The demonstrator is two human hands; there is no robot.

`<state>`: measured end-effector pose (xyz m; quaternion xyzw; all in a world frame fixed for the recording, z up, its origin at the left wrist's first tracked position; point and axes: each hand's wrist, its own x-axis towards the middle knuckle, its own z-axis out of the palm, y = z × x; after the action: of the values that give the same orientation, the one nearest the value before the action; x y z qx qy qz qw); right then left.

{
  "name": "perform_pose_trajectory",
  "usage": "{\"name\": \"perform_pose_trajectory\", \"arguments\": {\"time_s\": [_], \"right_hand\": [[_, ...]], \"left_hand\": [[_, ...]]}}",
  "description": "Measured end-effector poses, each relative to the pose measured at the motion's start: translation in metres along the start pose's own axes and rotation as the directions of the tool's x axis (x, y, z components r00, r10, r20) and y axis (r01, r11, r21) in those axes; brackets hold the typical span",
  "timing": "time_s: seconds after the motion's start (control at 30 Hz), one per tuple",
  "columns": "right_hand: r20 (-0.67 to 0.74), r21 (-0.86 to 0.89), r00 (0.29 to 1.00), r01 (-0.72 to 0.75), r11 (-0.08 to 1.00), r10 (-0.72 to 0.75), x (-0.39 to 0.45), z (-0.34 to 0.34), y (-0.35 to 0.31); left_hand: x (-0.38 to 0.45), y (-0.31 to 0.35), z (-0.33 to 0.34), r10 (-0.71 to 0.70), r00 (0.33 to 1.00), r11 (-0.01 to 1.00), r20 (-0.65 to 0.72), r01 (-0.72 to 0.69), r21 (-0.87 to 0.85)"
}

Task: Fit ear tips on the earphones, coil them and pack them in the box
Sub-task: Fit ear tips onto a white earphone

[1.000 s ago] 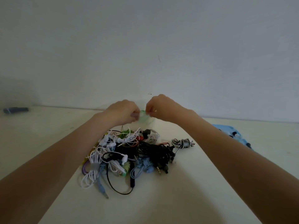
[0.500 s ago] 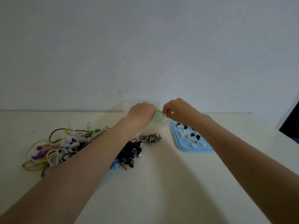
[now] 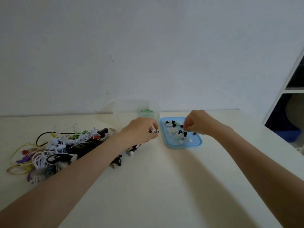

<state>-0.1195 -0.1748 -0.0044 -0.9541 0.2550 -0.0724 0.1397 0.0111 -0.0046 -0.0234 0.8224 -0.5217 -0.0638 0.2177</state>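
Note:
A tangled pile of earphones [image 3: 65, 145] in white, black, yellow and purple lies at the left of the table. My left hand [image 3: 141, 130] rests just right of the pile, fingers closed on a black-and-white striped earphone [image 3: 154, 131]. A clear plastic box [image 3: 131, 107] stands by the wall, with a green coiled earphone [image 3: 145, 112] inside it. A blue tray [image 3: 195, 143] holds several black, white and clear ear tips [image 3: 180, 133]. My right hand [image 3: 197, 124] hovers over the tray, fingers pinched at the tips; whether it holds one is hidden.
The cream table [image 3: 156, 178] meets a plain white wall behind. A white shelf unit [image 3: 289, 89] stands at the far right, past the table's right edge. Loose jack plugs [image 3: 116, 162] lie beside my left forearm.
The view has swung right. Both hands left the green earphone, which now sits in the clear box. My left hand dropped to the striped earphone and my right hand moved over the tray.

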Motion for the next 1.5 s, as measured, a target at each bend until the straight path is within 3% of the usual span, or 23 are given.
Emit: {"name": "perform_pose_trajectory", "arguments": {"time_s": [0.07, 0.17, 0.2, 0.3, 0.43, 0.47, 0.53, 0.6, 0.67, 0.73, 0.83, 0.9, 1.0, 1.13, 1.3, 1.5], "right_hand": [[0.010, -0.004, 1.000, 0.001, 1.000, -0.001, -0.004, 0.004, 0.003], [0.007, 0.011, 1.000, -0.009, 1.000, 0.009, -0.004, 0.013, 0.007], [0.004, 0.017, 1.000, -0.016, 1.000, 0.016, -0.004, 0.015, 0.009], [-0.028, 0.047, 0.999, -0.021, 0.999, 0.022, -0.006, 0.019, 0.013], [-0.132, 0.099, 0.991, 0.008, 0.995, 0.005, -0.008, 0.027, 0.017], [-0.172, 0.121, 0.985, 0.011, 0.993, 0.010, -0.009, 0.028, 0.018], [-0.248, 0.136, 0.969, 0.031, 0.990, 0.004, -0.011, 0.031, 0.017], [-0.289, 0.145, 0.957, 0.082, 0.986, -0.037, -0.015, 0.032, 0.013], [-0.288, 0.155, 0.954, 0.131, 0.979, -0.082, -0.018, 0.035, 0.007], [-0.286, 0.162, 0.954, 0.140, 0.977, -0.089, -0.019, 0.038, 0.006], [-0.296, 0.189, 0.954, 0.098, 0.977, -0.038, -0.017, 0.039, 0.013], [-0.281, 0.199, 0.960, 0.078, 0.977, -0.020, -0.017, 0.039, 0.018], [-0.272, 0.205, 0.962, 0.079, 0.976, -0.020, -0.019, 0.040, 0.022], [-0.249, 0.191, 0.968, 0.039, 0.981, 0.010, -0.018, 0.041, 0.025], [-0.284, 0.237, 0.958, 0.098, 0.966, -0.028, -0.023, 0.031, 0.019], [-0.082, 0.153, 0.986, 0.159, 0.975, -0.148, -0.029, 0.034, 0.007]], "left_hand": [[-0.002, 0.011, -0.006, -0.010, 1.000, 0.946, -0.002, 0.009, -0.325], [-0.007, 0.022, -0.005, -0.109, 0.988, 0.689, 0.113, 0.157, -0.708], [-0.009, 0.023, -0.002, -0.125, 0.978, 0.603, 0.166, 0.208, -0.770], [-0.015, 0.020, 0.012, -0.146, 0.961, 0.494, 0.233, 0.276, -0.825], [-0.011, 0.013, 0.025, -0.258, 0.947, 0.387, 0.189, 0.281, -0.878], [-0.008, 0.010, 0.026, -0.293, 0.943, 0.436, 0.155, 0.276, -0.856], [-0.004, 0.003, 0.027, -0.321, 0.946, 0.679, 0.049, 0.266, -0.685], [-0.004, -0.001, 0.023, -0.251, 0.968, 0.884, -0.021, 0.220, -0.413], [-0.009, -0.003, 0.016, -0.144, 0.987, 0.971, -0.072, 0.126, -0.202], [-0.020, -0.002, 0.007, 0.016, 0.994, 0.993, -0.106, -0.028, -0.113], [-0.035, 0.001, -0.002, 0.216, 0.971, 0.965, 0.107, -0.195, -0.173], [-0.041, 0.001, 0.000, 0.244, 0.935, 0.967, 0.259, -0.215, -0.134], [-0.040, -0.002, 0.006, 0.241, 0.920, 0.970, 0.310, -0.233, -0.064], [-0.032, -0.002, 0.012, 0.235, 0.939, 0.970, 0.252, -0.213, -0.113], [-0.020, 0.011, 0.024, 0.165, 0.985, 0.961, 0.042, -0.151, -0.232], [-0.012, 0.019, 0.044, 0.231, 0.971, 0.961, -0.065, -0.238, -0.142]]}}
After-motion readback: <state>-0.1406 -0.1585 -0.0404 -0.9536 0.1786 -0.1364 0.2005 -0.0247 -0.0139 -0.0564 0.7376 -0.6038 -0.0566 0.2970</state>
